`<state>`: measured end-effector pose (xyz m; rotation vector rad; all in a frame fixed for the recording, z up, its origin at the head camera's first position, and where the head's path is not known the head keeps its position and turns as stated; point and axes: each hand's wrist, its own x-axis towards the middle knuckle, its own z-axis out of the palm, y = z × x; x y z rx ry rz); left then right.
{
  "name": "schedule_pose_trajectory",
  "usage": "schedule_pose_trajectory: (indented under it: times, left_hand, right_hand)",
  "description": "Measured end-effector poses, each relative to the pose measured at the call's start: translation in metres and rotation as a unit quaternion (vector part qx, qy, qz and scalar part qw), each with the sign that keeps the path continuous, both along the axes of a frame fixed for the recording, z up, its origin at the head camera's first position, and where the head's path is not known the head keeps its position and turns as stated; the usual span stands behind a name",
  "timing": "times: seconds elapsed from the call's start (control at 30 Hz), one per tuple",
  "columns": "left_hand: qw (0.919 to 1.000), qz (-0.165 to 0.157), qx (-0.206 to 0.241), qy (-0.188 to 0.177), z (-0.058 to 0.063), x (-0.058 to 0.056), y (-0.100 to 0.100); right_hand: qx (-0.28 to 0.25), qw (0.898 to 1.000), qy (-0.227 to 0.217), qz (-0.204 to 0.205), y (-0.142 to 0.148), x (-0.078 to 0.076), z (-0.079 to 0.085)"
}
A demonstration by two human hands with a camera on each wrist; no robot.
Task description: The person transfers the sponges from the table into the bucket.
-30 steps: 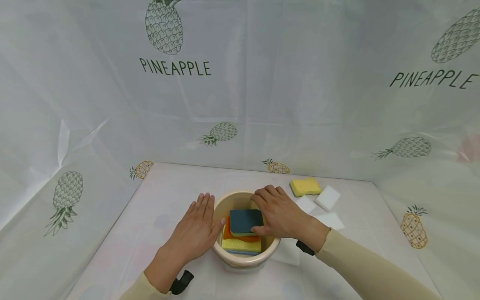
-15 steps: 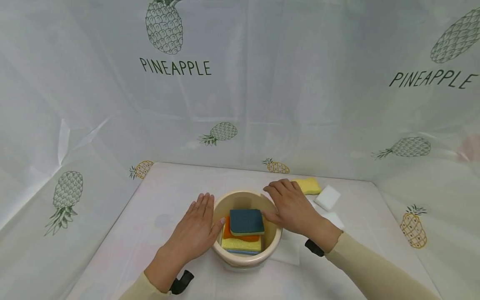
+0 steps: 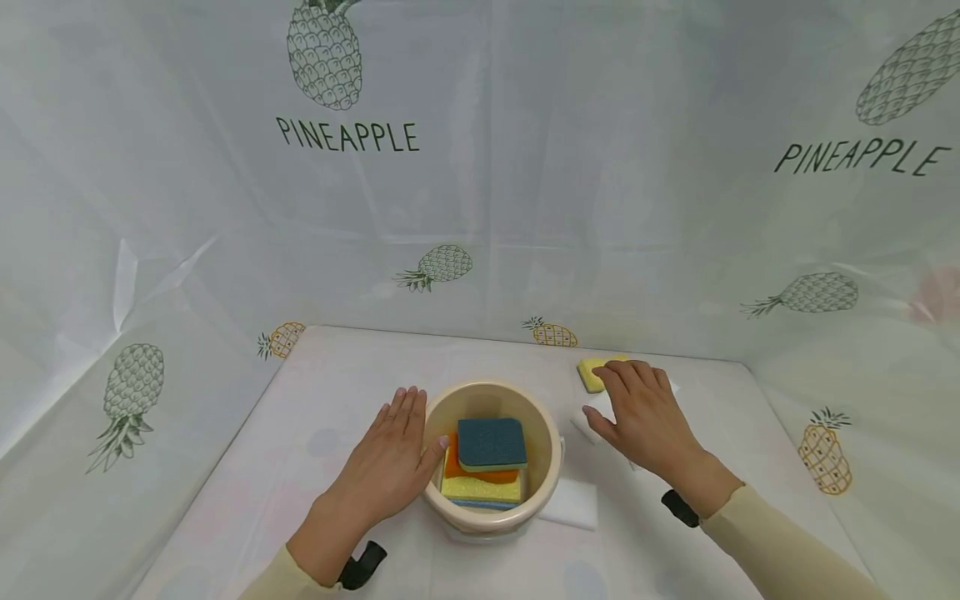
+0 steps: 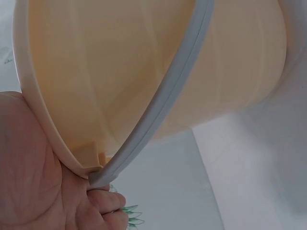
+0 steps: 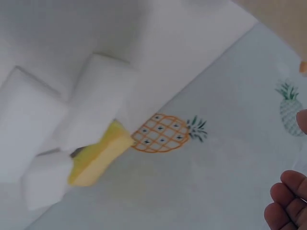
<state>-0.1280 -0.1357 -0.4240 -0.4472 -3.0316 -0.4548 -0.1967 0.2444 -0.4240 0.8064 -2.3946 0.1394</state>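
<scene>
My left hand [image 3: 382, 471], fingers straight and together, rests against the left rim of a cream bucket [image 3: 487, 523]. In the left wrist view its palm meets the rim near the end of a grey bail handle [image 4: 163, 100]. Stacked inside the bucket are a sponge with a dark green scouring face [image 3: 491, 442], an orange piece [image 3: 453, 467], a yellow sponge [image 3: 480, 488] and a blue layer [image 3: 487, 504]. Holding nothing, my right hand [image 3: 648, 421] hovers right of the bucket with loosely bent fingers, over white sponge blocks [image 3: 591, 418] that it partly hides.
A yellow sponge [image 3: 589, 379] lies near the table's back edge, just beyond my right fingertips. The right wrist view shows several white blocks [image 5: 29, 124] beside it. One flat white piece [image 3: 572, 504] sits right of the bucket. A pineapple-print sheet [image 3: 637, 250] rises behind.
My right hand has come away from the dark green-topped sponge in the bucket and moved right, over the white blocks. My left hand has stayed at the rim.
</scene>
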Motion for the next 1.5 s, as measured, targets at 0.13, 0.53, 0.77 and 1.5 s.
schedule_pose_trajectory:
  times: [0.13, 0.53, 0.77, 1.5]
  left_hand:
    - [1.0, 0.0, 0.001, -0.003, 0.0, 0.0, 0.0]
    - [0.9999, 0.003, 0.002, -0.013, 0.005, 0.002, 0.002]
    - [0.9999, 0.004, 0.008, -0.01, 0.003, 0.002, 0.0]
    - [0.9998, -0.002, 0.017, -0.005, 0.003, 0.002, 0.0]
  right_hand:
    - [0.007, 1.0, 0.0, -0.009, 0.012, 0.005, -0.011]
    - [0.056, 0.997, -0.047, 0.021, 0.022, 0.035, -0.058]
    - [0.08, 0.991, -0.105, 0.022, 0.012, 0.05, -0.079]
    - [0.113, 0.982, -0.151, 0.022, 0.007, 0.06, -0.105]
